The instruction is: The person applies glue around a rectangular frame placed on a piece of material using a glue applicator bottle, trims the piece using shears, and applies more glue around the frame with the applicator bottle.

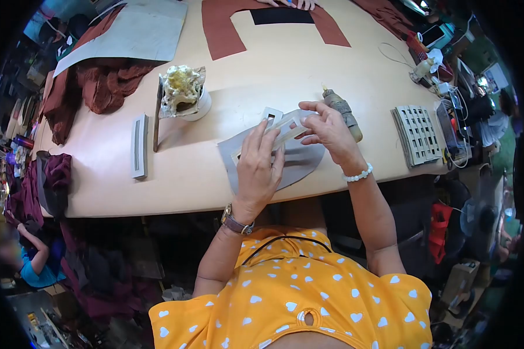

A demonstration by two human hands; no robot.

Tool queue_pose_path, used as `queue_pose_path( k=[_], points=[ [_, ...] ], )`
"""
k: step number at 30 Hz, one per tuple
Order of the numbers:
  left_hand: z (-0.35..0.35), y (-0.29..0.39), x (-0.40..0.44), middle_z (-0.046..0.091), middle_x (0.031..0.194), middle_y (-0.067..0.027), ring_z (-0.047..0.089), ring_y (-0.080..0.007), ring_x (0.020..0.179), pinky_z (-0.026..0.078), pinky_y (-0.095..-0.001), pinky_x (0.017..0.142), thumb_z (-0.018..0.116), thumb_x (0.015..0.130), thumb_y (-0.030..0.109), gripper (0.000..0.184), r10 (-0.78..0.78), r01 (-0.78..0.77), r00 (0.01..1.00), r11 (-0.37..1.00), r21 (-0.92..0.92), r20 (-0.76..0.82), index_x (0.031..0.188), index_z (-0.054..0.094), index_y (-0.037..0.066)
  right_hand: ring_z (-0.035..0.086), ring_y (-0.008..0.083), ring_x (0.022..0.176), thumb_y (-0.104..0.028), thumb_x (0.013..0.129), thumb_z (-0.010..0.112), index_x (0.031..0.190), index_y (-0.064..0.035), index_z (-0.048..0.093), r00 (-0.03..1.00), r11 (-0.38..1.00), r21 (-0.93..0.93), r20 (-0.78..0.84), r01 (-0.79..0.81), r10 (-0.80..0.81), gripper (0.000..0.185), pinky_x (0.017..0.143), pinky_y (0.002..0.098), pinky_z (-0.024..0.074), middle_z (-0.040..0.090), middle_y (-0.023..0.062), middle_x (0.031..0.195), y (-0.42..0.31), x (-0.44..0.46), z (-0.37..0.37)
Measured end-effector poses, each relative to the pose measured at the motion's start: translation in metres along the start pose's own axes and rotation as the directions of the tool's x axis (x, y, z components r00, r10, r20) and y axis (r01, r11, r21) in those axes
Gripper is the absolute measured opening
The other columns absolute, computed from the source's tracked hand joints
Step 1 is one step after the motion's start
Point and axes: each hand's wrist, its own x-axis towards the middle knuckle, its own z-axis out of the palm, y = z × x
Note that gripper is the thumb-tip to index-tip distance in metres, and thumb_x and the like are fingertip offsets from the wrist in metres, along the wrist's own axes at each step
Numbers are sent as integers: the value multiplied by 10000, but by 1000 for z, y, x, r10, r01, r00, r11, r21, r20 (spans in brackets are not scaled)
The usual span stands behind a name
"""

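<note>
hands (258, 167) on pale slotted strip (286, 134)

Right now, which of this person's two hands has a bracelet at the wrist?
The right hand: it has a pale beaded bracelet, whereas the left hand has a strapped watch.

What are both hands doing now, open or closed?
Left hand: partly closed, holding the pale strip.
Right hand: curled at strip's end; grip unclear.
</note>
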Motion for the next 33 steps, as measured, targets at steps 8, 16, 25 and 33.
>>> queue_pose_path(
  k=[8, 16, 25, 33],
  points=[
    [-15, 3, -4, 520, 1183, -207, 518, -349, 1067, 423, -398, 887, 624, 769, 59, 336, -16, 17, 999, 1000, 25, -42, 1091, 538, 19, 624, 127, 709, -132, 786, 606, 1180, 65, 449, 998, 993, -102, -40, -52, 48, 467, 564, 215, 495, 633, 117, 857, -2, 7, -3],
    [-9, -11, -19, 518, 1184, -205, 506, -349, 1076, 400, -408, 914, 622, 760, 85, 361, -164, 164, 986, 986, -16, 8, 1100, 531, 2, 571, 84, 651, -108, 751, 629, 1161, 63, 468, 998, 987, -159, 57, -17, 26, 472, 549, 194, 465, 641, 56, 787, 11, 20, 4],
    [-42, -24, -15, 549, 1148, -173, 534, -288, 1047, 435, -357, 851, 682, 733, 121, 491, -201, 199, 980, 977, 73, 11, 1172, 502, -3, 637, 227, 659, -68, 711, 559, 1048, 68, 562, 981, 867, -487, -90, 107, -172, 363, 642, 319, 496, 646, 163, 718, 25, 22, 6],
    [-34, -50, -19, 545, 1118, -197, 513, -325, 1042, 410, -387, 897, 730, 671, 181, 657, -145, 122, 980, 980, 159, 138, 1227, 444, -20, 616, 206, 701, -49, 763, 537, 1078, 50, 540, 952, 760, -593, 36, 266, -305, 330, 646, 293, 486, 638, 131, 799, 33, 23, 34]
  ],
)
